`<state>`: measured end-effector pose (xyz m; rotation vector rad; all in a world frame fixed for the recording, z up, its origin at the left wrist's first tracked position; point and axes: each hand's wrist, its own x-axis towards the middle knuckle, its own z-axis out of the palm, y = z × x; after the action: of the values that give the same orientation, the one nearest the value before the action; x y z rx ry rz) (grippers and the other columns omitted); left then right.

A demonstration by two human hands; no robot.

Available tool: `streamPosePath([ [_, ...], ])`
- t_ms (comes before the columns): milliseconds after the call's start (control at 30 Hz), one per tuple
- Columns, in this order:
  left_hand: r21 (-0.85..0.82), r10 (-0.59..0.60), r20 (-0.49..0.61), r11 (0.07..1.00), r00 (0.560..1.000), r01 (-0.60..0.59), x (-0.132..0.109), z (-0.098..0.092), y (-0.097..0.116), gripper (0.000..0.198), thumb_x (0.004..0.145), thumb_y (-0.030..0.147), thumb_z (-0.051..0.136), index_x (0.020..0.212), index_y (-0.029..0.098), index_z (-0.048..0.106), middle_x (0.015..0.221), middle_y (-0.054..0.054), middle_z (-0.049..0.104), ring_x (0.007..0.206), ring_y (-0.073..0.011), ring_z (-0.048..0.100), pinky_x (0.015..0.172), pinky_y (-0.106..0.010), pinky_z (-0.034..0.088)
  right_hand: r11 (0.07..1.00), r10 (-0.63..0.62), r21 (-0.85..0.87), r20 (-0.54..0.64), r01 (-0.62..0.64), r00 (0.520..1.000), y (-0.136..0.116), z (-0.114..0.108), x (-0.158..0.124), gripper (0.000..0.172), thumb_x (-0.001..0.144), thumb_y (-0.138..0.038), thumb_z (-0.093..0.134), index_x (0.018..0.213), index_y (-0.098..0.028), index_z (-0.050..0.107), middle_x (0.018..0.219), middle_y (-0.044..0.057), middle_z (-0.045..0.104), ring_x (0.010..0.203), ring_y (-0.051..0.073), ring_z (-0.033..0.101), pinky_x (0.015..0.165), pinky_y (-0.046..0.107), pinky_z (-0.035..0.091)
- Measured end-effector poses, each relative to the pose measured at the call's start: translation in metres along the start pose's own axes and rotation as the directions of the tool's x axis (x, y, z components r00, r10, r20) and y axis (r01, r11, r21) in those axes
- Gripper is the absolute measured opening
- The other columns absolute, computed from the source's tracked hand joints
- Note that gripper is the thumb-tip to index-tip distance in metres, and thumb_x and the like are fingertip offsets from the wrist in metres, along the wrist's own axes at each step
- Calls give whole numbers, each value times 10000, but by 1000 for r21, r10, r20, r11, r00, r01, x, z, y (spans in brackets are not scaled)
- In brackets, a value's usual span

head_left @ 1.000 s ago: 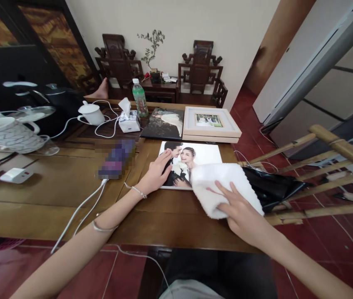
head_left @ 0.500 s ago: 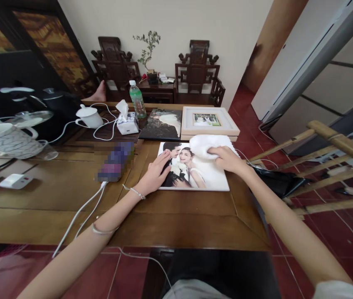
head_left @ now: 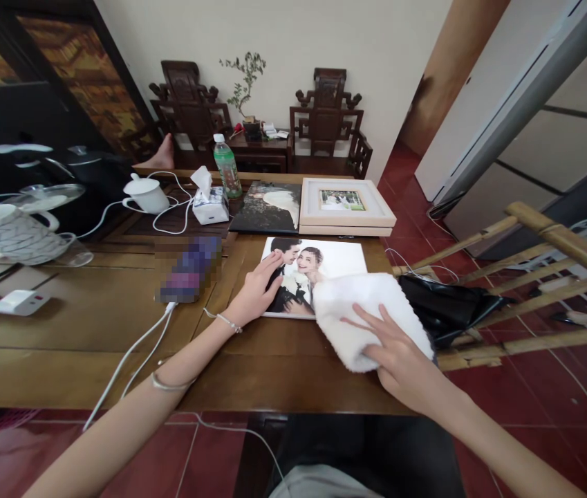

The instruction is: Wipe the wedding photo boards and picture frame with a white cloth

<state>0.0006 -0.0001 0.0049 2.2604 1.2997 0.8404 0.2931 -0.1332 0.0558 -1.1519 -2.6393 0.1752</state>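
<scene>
A wedding photo panel (head_left: 297,280), showing a couple, lies flat on the wooden table (head_left: 267,366) in front of me. On its left edge rests my left hand (head_left: 258,285), open, with the fingers lying flat on the printed surface. My right hand (head_left: 399,356) holds a fluffy white cloth (head_left: 342,297); some fingers are spread over the top, and the thumb tucks into a fold. The cloth covers the panel's lower right corner and hangs past it over the table's right part.
Behind the panel lie a dark photo panel (head_left: 252,216) and stacked light wooden frames (head_left: 376,211). A tissue box (head_left: 211,206), green bottle (head_left: 227,169), lidded cup (head_left: 148,195) and charging phone (head_left: 189,271) stand left. A bamboo chair (head_left: 557,228) is right; a person's foot (head_left: 165,152) shows behind.
My right hand has pulled the white cloth from the panel's upper right toward me, past its lower right corner. My left hand has stayed in place.
</scene>
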Motion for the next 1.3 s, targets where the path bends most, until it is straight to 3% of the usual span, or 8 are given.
streamPosePath([
  [167, -2, 17, -9, 1000, 1000, -17, 0, 0, 0, 478, 967, 347, 388, 1407, 170, 442, 1528, -124, 367, 1435, -242, 296, 1165, -489, 268, 999, 37, 11, -13, -37, 999, 17, -6, 12, 493, 605, 58, 380, 922, -154, 692, 1381, 183, 547, 1350, 287, 436, 1108, 581, 321],
  [400, 18, 18, -12, 1000, 1000, -17, 1, 1, -1, 486, 967, 331, 374, 1414, 150, 437, 1533, -127, 356, 1445, -231, 274, 1182, -476, 242, 982, 188, 31, -26, -187, 982, 73, -21, 83, 556, 620, -5, 394, 1058, -180, 689, 1103, 99, 718, 1079, 258, 641, 956, 405, 476],
  [633, 7, 17, -20, 1000, 1000, -17, 1, -1, 1, 483, 963, 333, 384, 1396, 131, 457, 1523, -137, 371, 1439, -225, 289, 1192, -449, 228, 967, 225, 143, -74, -213, 972, 108, -26, 127, 609, 610, 14, 394, 1099, -176, 703, 1183, 58, 703, 1113, 239, 625, 952, 318, 465],
  [800, -1, 20, -15, 1000, 1000, -20, 0, 0, 1, 472, 965, 316, 379, 1397, 141, 452, 1527, -135, 364, 1444, -226, 275, 1189, -465, 227, 968, 240, 90, -50, -235, 970, 76, -22, 98, 602, 616, 21, 379, 1085, -182, 698, 1075, 69, 734, 1017, 239, 665, 939, 375, 493],
  [933, -4, -2, -25, 1000, 1000, 2, 0, 2, 1, 458, 962, 313, 388, 1392, 173, 459, 1527, -121, 369, 1440, -233, 287, 1175, -495, 248, 984, 176, 22, -5, -176, 984, 32, -17, 46, 579, 601, 32, 383, 1037, -191, 693, 1260, 109, 651, 1266, 268, 530, 1085, 526, 369],
  [1067, -9, -7, -27, 1000, 1000, 7, 0, 1, 1, 454, 959, 312, 397, 1389, 184, 464, 1525, -114, 375, 1437, -238, 292, 1173, -491, 253, 992, 101, 67, 39, -104, 994, 3, -14, 7, 600, 591, 57, 381, 1021, -210, 704, 1327, 119, 607, 1352, 247, 440, 1135, 537, 305],
  [1167, -1, -11, -21, 1000, 1000, 11, 0, 1, 2, 462, 960, 316, 394, 1390, 161, 463, 1525, -130, 370, 1435, -244, 296, 1172, -487, 258, 993, 86, 78, 65, -91, 994, 2, -16, 3, 587, 591, 55, 385, 1001, -208, 713, 1323, 124, 610, 1345, 247, 450, 1138, 522, 312],
  [1300, 6, -16, -27, 1000, 1000, 16, 2, 2, 1, 455, 962, 306, 383, 1385, 163, 469, 1524, -129, 372, 1434, -244, 299, 1169, -490, 258, 993, 105, 45, 56, -107, 993, 25, -21, 30, 598, 610, 35, 387, 1064, -195, 701, 1296, 118, 629, 1294, 266, 507, 1105, 521, 357],
])
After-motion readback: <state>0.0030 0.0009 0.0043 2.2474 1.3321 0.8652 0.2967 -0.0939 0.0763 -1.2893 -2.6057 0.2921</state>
